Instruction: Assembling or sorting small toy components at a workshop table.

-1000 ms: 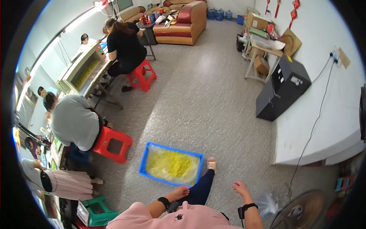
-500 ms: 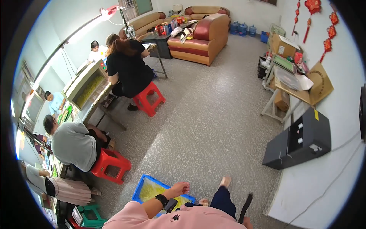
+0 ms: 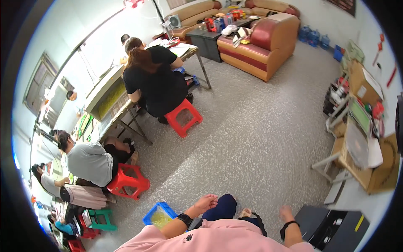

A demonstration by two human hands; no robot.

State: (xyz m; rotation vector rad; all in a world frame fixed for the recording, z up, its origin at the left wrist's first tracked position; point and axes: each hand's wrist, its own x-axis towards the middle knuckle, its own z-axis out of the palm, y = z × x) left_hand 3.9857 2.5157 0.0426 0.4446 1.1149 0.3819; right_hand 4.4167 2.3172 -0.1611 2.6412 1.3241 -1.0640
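Ample floor [image 3: 235, 143] spreads beyond left hand [image 3: 205, 203] and tray rim [image 3: 168, 208]

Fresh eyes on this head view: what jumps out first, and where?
Probably the bright blue tray with yellow contents, on the floor at lower left, left of the wearer's left hand. Next, the red stools under the worker in black and the worker in grey, on the left side. Then the red-and-tan sofa, near the top.
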